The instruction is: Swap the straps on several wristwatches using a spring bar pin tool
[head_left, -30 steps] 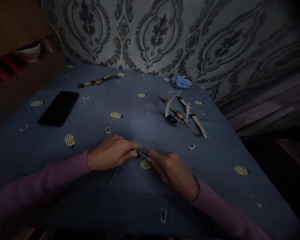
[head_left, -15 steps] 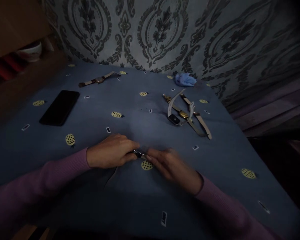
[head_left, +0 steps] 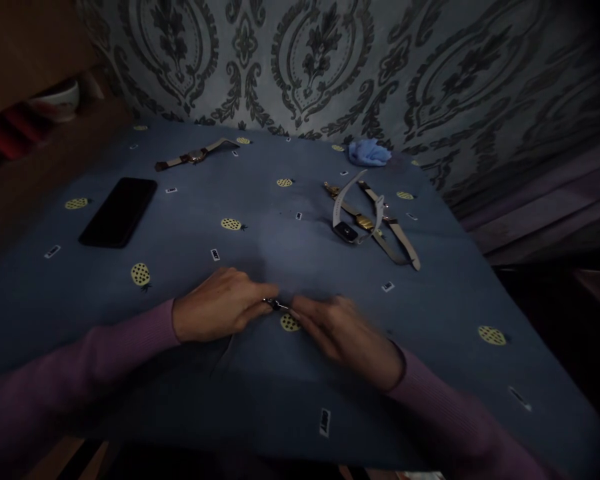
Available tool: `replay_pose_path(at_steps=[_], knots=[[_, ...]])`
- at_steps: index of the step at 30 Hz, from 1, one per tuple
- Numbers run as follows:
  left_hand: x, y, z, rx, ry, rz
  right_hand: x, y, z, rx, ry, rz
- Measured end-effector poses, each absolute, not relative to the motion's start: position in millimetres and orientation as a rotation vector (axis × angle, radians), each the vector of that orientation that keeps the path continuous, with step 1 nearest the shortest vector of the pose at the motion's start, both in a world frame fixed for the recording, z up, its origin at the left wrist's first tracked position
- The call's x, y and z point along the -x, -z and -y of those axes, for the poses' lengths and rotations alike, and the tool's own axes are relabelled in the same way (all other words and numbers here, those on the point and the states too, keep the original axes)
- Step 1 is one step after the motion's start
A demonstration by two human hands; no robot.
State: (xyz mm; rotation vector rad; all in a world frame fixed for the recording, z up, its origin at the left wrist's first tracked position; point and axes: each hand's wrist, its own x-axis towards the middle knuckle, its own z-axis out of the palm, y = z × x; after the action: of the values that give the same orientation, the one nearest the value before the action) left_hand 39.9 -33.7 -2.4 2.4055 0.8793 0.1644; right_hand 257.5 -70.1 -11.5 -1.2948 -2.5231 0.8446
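Note:
Close over the near middle of the table, my left hand (head_left: 223,305) is closed, thumb and forefinger pinching a small wristwatch (head_left: 274,304) with a shiny metal part. A thin dark strap (head_left: 223,353) hangs below that hand. From the right, my right hand (head_left: 347,337) is closed too, its fingertips pinched at the slim, pale end of the watch that spans the short gap between both hands. My fingers cover most of the watch, and its face does not show.
A black phone (head_left: 119,212) lies at the left, a brown-strapped watch (head_left: 197,157) behind it. To the right are a smartwatch (head_left: 345,232), a gold watch (head_left: 364,222) and a pale-strapped watch (head_left: 404,243), bunched together. A crumpled blue cloth (head_left: 369,153) sits near the patterned wall (head_left: 320,60).
Both hands keep their pinch on the watch, with only a slight shift of the fingers. The whole view has tilted a little, so the table things sit slightly higher.

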Motion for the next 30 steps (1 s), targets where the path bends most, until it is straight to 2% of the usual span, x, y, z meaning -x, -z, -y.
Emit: replay_pose_path(at_steps=[18,30], knots=[[-36.9,17.1,46.1,-2.521,-0.288,-0.937,-251.8,10.3,71.1,1.348,-0.856,2.497],[-42.0,-0.7,28.4,-2.273,-0.192,-0.929,-251.9,16.1,72.1,1.445,-0.776,2.465]])
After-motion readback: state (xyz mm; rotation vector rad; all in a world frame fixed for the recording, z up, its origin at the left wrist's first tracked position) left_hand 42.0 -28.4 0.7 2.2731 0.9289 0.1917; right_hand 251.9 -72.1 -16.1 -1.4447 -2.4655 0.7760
